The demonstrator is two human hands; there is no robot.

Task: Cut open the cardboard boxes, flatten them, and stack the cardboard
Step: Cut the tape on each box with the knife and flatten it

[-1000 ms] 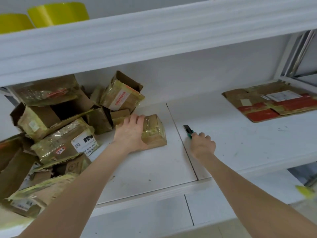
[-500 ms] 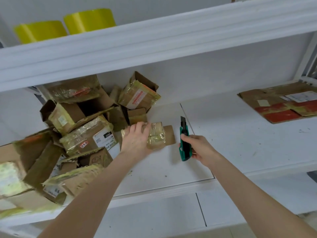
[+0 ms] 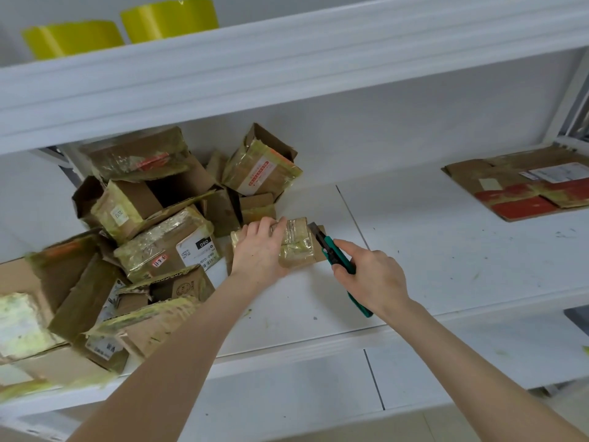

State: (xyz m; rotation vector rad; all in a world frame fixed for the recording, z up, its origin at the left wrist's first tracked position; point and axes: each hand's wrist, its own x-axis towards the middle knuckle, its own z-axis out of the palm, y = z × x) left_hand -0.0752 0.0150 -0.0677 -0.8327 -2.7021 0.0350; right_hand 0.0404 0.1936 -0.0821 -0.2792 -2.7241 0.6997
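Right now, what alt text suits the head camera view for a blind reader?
The left hand holds a taped box on a shelf while the right hand points a green knife at it. Boxes pile at left; flattened cardboard lies at right.

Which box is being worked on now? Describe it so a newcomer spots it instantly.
On the middle shelf, a heap of torn cardboard boxes fills the left side. At the heap's right edge lies a small box wrapped in yellowish tape. It alone is gripped by the left hand, with the green knife in the right hand at its right end.
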